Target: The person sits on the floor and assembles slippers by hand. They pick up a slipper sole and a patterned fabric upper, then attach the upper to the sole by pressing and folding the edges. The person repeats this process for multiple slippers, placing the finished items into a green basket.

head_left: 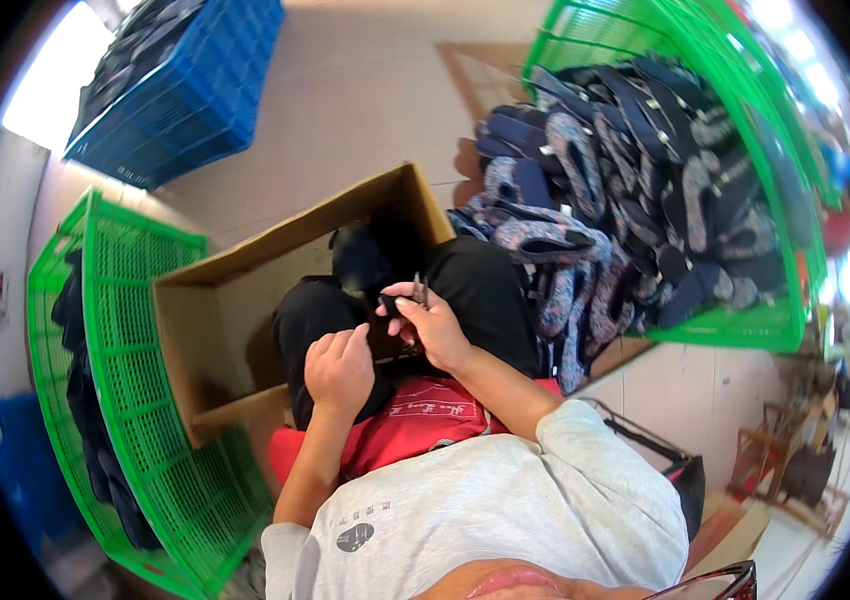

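My right hand [430,327] is closed round small pointed metal snips [421,288], held above my lap with the tips up. A small black piece [389,304] shows at its fingertips; I cannot tell whether it belongs to the snips. My left hand [339,370] is closed just to the left, over my thigh, and whatever its fingers hold is hidden. Just beyond my hands, a dark navy cloth item [360,256] lies between my knees at the open cardboard box [180,345]. A red cloth [425,425] covers my lap.
At right a green crate [800,250] lies tipped, with many dark and flower-patterned slippers [595,200] heaped in and before it. Another green crate [135,350] with dark cloth pieces stands left. A blue crate [210,85] is at the far left.
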{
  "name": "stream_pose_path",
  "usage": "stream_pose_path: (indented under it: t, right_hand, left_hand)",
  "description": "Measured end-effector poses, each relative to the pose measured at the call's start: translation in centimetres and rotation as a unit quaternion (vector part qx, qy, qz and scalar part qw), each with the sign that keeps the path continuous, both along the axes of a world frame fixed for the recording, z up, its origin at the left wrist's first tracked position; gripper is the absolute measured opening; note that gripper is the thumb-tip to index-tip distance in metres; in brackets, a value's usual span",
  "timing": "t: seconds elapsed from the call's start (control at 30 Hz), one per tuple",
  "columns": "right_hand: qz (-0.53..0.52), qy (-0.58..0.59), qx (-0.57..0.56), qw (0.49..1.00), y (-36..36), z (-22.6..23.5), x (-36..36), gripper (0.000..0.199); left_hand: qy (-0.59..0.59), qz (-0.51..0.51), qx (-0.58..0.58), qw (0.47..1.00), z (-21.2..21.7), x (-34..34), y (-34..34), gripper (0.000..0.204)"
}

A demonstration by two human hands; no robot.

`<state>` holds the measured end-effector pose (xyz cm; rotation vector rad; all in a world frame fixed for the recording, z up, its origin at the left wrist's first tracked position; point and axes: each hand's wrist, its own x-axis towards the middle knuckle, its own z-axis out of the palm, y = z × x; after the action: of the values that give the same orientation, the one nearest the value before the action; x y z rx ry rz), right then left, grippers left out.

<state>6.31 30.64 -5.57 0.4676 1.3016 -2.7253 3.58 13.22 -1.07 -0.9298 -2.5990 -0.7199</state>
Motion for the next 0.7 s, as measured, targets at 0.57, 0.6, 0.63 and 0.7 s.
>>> stream_pose_path:
  t: [0.57,0.6,0.63,0.7]
  right_hand:
    - [-0.289,-0.115,0.116,0.943,17.7,0.3,6.0,0.018]
    - [-0.328,-0.142,0.126,0.926,18.4,0.0,6.3,0.018]
    - [-0.353,-0.171,0.187,0.901,19.4,-0.9,6.7,0.021]
    - [-0.391,-0.187,0.352,0.830,22.4,-4.4,7.5,0.030]
  left_hand:
    - [-0.002,-0.058,-0.110,0.992,0.3,0.4,0.3,0.018]
    - [-0.002,-0.056,-0.108,0.993,0.3,0.3,0.2,0.018]
    - [-0.004,-0.056,-0.108,0.993,0.4,0.2,0.2,0.018]
    - [-0.007,-0.057,-0.109,0.992,0.5,0.0,0.3,0.018]
